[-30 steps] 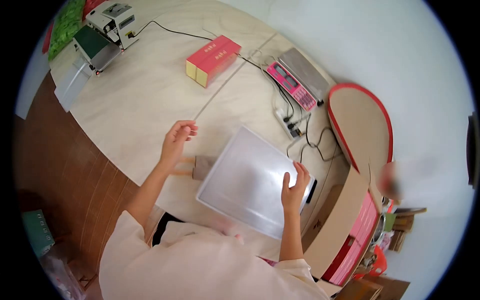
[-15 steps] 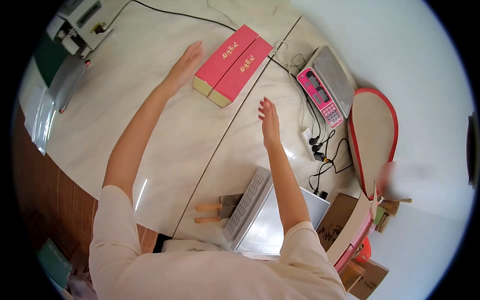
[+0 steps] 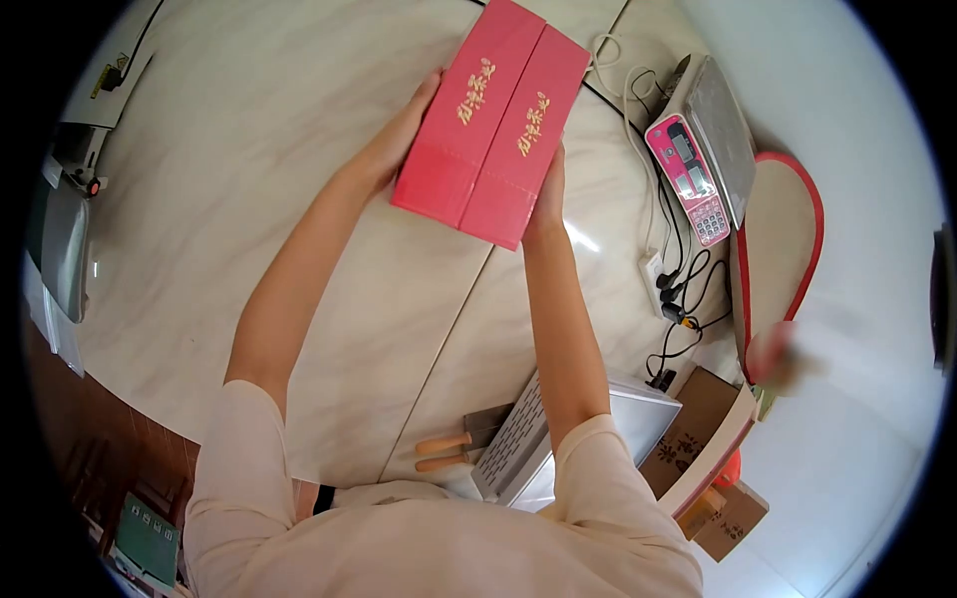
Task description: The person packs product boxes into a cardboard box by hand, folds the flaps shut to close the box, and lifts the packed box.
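Two long red boxes with gold lettering, a left box (image 3: 461,110) and a right box (image 3: 528,140), are pressed side by side and appear raised off the table, tilted toward me. My left hand (image 3: 407,125) grips the outer side of the left box, its fingers partly hidden behind it. On the opposite side, my right hand (image 3: 551,194) holds the right box, most of its fingers out of sight underneath or behind. Both palms squeeze the pair together from the sides.
A pink-faced scale (image 3: 693,174) stands at right, beside a power strip (image 3: 653,279) with tangled black cords. A beige, red-edged tray (image 3: 783,234) leans by the wall. Two wooden-handled scrapers (image 3: 444,444) lie near a metal box (image 3: 513,439). Cardboard boxes (image 3: 688,429) are at lower right.
Both hands have closed in on the two red boxes from the sides and gripped them. The boxes have come up and closer, and their top faces now look larger. The view has shifted left.
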`<action>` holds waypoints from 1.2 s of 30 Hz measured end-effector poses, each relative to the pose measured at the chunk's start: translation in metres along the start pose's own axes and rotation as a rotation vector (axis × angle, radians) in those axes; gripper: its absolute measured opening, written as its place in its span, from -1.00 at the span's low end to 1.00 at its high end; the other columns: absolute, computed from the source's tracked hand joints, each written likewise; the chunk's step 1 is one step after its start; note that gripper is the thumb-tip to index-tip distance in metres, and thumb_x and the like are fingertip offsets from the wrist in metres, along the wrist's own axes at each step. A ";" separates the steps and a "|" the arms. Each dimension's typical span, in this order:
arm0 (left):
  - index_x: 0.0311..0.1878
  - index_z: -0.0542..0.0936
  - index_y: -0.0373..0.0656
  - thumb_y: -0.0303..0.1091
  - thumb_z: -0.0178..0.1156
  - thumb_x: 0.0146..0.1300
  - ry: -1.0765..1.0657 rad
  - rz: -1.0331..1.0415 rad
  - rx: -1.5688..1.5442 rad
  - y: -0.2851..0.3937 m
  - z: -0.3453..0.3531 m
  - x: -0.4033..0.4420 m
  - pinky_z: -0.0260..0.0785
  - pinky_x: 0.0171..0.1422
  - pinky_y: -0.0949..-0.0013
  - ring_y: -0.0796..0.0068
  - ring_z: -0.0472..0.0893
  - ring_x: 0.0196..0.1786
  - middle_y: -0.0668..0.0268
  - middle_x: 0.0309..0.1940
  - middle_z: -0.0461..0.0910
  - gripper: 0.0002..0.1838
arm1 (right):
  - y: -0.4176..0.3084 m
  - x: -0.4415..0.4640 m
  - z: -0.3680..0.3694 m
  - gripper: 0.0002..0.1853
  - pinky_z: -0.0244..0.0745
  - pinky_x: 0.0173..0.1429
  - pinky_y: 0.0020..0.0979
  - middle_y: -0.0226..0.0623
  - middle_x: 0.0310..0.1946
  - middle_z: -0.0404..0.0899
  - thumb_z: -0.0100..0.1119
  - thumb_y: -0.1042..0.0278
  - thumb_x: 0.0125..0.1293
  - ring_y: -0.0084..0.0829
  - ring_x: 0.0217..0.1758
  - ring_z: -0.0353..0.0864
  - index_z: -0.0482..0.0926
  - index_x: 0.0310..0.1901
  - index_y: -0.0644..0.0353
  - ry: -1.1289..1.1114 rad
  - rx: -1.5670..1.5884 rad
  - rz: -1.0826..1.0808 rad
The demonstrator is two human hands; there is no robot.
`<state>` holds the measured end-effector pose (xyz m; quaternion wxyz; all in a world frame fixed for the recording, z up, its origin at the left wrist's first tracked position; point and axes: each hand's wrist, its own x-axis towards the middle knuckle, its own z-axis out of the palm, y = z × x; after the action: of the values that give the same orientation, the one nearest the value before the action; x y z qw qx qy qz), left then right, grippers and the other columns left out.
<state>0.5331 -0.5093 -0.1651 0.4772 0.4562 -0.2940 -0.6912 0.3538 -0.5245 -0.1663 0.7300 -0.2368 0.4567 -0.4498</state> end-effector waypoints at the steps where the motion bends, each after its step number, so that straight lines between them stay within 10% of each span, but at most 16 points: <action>1: 0.51 -0.11 -0.12 0.32 -0.35 0.39 -0.003 0.000 0.001 -0.002 0.003 -0.006 -0.17 0.54 0.32 0.35 -0.07 0.54 0.22 0.52 -0.09 -0.15 | -0.005 -0.007 0.001 -0.34 0.45 0.15 -0.33 -0.29 0.17 0.41 -0.21 -0.25 0.40 -0.38 0.19 0.43 0.26 0.30 0.13 0.018 -0.039 0.026; 8: 0.44 -0.41 -0.39 0.36 -0.31 0.35 0.085 0.449 0.143 -0.032 0.068 -0.113 -0.55 0.56 0.23 0.18 -0.46 0.55 0.01 0.51 -0.48 0.04 | -0.074 -0.106 0.003 -0.38 0.35 0.29 -0.31 -0.26 0.28 0.35 -0.20 -0.16 0.44 -0.35 0.25 0.40 0.25 0.34 0.13 -0.021 -0.113 0.096; 12: 0.32 -0.67 -0.44 0.37 -0.27 0.32 -0.042 0.377 0.138 -0.025 0.127 -0.218 -0.66 0.53 0.12 0.09 -0.66 0.49 -0.08 0.43 -0.73 0.14 | -0.115 -0.192 -0.015 -0.36 0.33 0.32 -0.32 -0.26 0.30 0.34 -0.15 -0.14 0.44 -0.36 0.28 0.38 0.22 0.37 0.16 0.070 -0.317 0.227; 20: 0.34 -0.64 -0.42 0.07 -0.12 0.43 -0.398 0.132 0.206 -0.067 0.208 -0.381 -0.42 0.52 -0.05 -0.03 -0.28 0.49 -0.17 0.42 -0.53 0.03 | -0.149 -0.363 -0.067 -0.03 0.12 0.45 -0.36 -0.22 0.42 0.14 0.00 -0.40 0.23 -0.37 0.44 0.17 0.04 0.44 0.22 -0.087 -0.667 0.429; 24: 0.29 -0.71 -0.44 0.07 -0.09 0.42 -0.402 0.100 0.213 -0.094 0.241 -0.424 -0.57 0.52 -0.05 -0.18 -0.58 0.48 -0.26 0.38 -0.71 0.07 | -0.150 -0.419 -0.099 -0.04 0.10 0.46 -0.33 -0.21 0.43 0.11 -0.07 -0.41 0.26 -0.36 0.46 0.12 0.00 0.46 0.18 -0.099 -0.716 0.493; 28: 0.40 -0.39 -0.34 -0.03 -0.05 0.42 -0.277 0.196 0.285 -0.113 0.276 -0.456 -0.35 0.53 0.02 -0.06 -0.31 0.50 -0.15 0.41 -0.39 -0.12 | -0.153 -0.451 -0.144 -0.05 0.12 0.46 -0.31 -0.22 0.44 0.09 -0.13 -0.42 0.28 -0.35 0.46 0.14 -0.09 0.48 0.13 -0.225 -0.710 0.532; 36: 0.36 -0.54 -0.42 0.01 0.02 0.37 -0.251 0.152 0.070 -0.181 0.368 -0.488 -0.66 0.50 -0.08 -0.20 -0.68 0.44 -0.27 0.37 -0.69 0.04 | -0.172 -0.483 -0.204 -0.11 0.21 0.41 -0.31 -0.23 0.41 0.14 -0.12 -0.38 0.31 -0.37 0.42 0.22 0.00 0.47 0.10 -0.325 -0.809 0.536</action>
<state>0.1900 0.0001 0.0046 0.4713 0.3590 -0.4091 -0.6940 0.0126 -0.1727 0.0871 0.7312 -0.4419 0.5196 0.0089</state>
